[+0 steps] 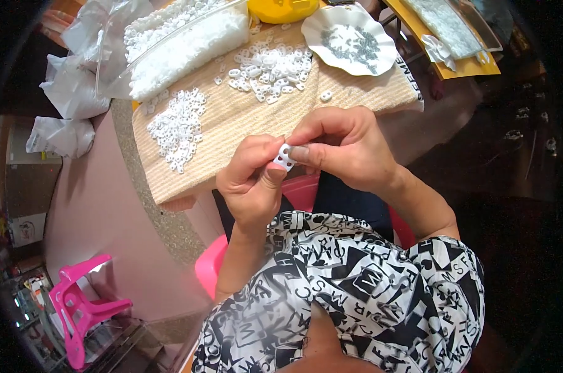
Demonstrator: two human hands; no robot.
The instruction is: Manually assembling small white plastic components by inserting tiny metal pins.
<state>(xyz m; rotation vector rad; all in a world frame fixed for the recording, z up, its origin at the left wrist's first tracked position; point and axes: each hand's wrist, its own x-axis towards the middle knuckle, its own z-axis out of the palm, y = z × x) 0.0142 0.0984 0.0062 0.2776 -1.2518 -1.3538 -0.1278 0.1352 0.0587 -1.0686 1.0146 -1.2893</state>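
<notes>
Head view: left hand [251, 180] and right hand [344, 149] pinching together one small white plastic clip [284, 156], held near the body above the pink stool [300, 189]. Farther on the beige mat [232, 118], two piles of white clips [179, 127], a scalloped white plate [350, 38] far right.

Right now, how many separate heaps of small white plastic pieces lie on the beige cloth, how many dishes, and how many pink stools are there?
Heaps of white plastic pieces: 2
White wavy dish with small grey parts: 1
Pink stools: 2
Total: 5
Both hands, left hand and right hand, pinch one more white piece.
</notes>
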